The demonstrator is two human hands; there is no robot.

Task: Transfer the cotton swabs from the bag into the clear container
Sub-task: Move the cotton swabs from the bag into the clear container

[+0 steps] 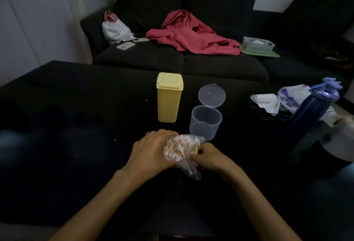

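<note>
A clear plastic bag (182, 150) full of cotton swabs with wooden sticks lies between my hands, low over the dark table. My left hand (153, 149) grips the bag from its left side. My right hand (209, 157) pinches the bag's right edge with curled fingers. Just beyond the bag stands the clear round container (206, 123), its hinged lid (211, 95) flipped open and upright behind it. The container looks empty inside.
A tall yellow lidded box (169, 100) stands left of the clear container. At the right edge of the table are a dark blue bottle (314, 110), crumpled white bags (272, 101) and a white object. Behind, a dark sofa holds a pink garment (187, 34), a phone and a basket (257, 44).
</note>
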